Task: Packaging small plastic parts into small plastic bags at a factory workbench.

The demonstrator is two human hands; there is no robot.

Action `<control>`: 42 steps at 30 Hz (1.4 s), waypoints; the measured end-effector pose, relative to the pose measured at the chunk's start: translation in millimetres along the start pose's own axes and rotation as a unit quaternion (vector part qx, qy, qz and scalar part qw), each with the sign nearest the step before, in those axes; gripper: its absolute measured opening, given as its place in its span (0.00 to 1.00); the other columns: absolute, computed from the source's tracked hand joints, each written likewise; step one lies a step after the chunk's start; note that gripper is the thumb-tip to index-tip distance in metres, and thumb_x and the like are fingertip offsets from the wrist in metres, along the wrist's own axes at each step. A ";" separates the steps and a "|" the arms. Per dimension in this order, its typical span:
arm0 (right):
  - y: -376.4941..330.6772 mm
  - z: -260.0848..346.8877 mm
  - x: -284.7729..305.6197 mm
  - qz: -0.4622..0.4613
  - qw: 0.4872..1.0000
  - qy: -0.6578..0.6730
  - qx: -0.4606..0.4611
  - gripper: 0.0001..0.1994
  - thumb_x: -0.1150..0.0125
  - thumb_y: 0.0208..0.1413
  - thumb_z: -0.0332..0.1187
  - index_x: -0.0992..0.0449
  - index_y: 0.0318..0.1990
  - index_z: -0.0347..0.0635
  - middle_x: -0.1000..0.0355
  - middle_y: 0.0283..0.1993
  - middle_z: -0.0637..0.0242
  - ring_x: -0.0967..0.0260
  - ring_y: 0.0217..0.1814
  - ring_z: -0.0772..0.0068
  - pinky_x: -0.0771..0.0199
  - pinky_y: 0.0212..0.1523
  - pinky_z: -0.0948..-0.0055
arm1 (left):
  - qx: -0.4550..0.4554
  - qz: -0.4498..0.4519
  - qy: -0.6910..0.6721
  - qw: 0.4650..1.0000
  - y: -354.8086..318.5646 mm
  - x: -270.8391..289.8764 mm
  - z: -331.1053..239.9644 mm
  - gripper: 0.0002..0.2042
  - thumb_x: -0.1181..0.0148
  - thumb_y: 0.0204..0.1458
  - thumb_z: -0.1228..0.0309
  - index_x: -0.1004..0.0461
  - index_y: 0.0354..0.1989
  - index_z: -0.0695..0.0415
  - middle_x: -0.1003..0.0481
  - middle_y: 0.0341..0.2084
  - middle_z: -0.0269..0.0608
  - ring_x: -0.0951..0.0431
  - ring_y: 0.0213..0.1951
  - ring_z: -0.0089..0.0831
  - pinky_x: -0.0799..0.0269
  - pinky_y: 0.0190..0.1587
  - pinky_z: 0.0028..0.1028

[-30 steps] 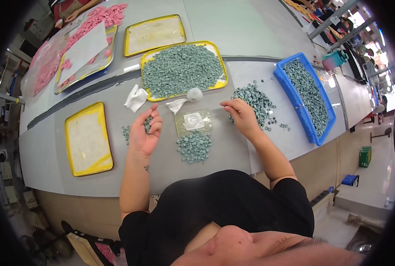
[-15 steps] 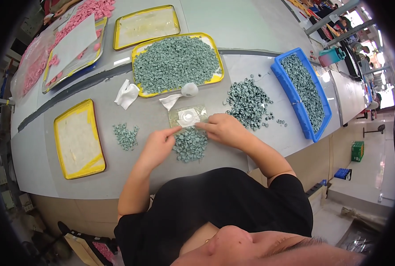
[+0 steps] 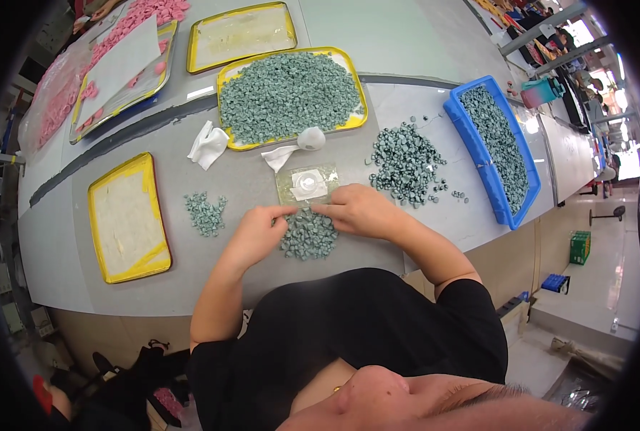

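A small pile of grey-green pieces (image 3: 309, 238) lies on the table in front of me. Just beyond it is a clear, flat square block (image 3: 284, 188) with white paper and a round white centre (image 3: 307, 184). From the left, my left hand (image 3: 257, 231) reaches in with its index finger stretched out to the pile's far edge. My right hand (image 3: 363, 210) comes from the other side, its index finger also extended, the two fingertips close together by the block's near edge. Their remaining fingers look curled. Nothing is visibly held; any piece under the fingertips is too small to make out.
A yellow-rimmed tray (image 3: 221, 86) heaped with green pieces stands beyond the block, near crumpled white cloths (image 3: 208, 146). Darker pieces (image 3: 406, 161) and a blue bin (image 3: 486, 165) are at right. Leftward are a small heap (image 3: 205, 214) and a yellow-rimmed tray (image 3: 128, 223).
The view has shifted slightly. Both index fingers now sit a little nearer me, off the white paper, at the pile's far edge. Someone's dark-clothed figure has appeared at the lower left.
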State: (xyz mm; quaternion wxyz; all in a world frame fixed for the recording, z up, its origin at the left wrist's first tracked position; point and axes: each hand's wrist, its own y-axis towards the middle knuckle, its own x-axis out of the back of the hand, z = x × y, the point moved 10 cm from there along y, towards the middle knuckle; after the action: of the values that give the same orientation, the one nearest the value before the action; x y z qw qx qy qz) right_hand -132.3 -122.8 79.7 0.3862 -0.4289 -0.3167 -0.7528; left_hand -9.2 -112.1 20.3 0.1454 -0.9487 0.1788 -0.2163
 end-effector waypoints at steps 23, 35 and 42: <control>-12.7 -48.3 17.7 -0.139 0.975 0.092 -0.144 0.17 0.46 0.44 0.17 0.25 0.44 0.40 0.29 0.36 0.61 0.30 0.34 0.65 0.28 0.36 0.73 | 0.060 0.009 -0.696 0.715 11.6 -14.3 16.5 0.10 0.55 0.57 0.75 0.37 0.44 0.68 0.37 0.28 0.36 0.41 0.23 0.18 0.46 0.20 0.15; -10.8 -23.2 15.9 -0.110 0.985 -0.117 -0.055 0.14 0.47 0.43 0.24 0.28 0.41 0.38 0.30 0.38 0.62 0.33 0.40 0.63 0.32 0.41 0.69 | 0.063 -0.036 -0.699 0.712 9.6 -10.4 17.5 0.14 0.50 0.56 0.74 0.36 0.48 0.69 0.34 0.31 0.37 0.41 0.24 0.17 0.45 0.21 0.14; -9.2 -18.4 18.9 -0.164 0.979 -0.115 -0.042 0.14 0.41 0.41 0.26 0.27 0.39 0.37 0.30 0.36 0.64 0.32 0.36 0.64 0.31 0.36 0.69 | 0.046 -0.005 -0.695 0.717 12.0 -19.0 18.5 0.13 0.49 0.57 0.72 0.33 0.46 0.67 0.33 0.30 0.36 0.40 0.24 0.17 0.44 0.22 0.15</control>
State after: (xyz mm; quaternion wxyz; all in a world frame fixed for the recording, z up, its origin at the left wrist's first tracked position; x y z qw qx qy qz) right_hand -153.9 -138.9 87.3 0.2002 -0.4708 -0.3934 -0.7638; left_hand -19.9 -111.5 -6.8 0.2708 -0.8253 0.0121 0.4953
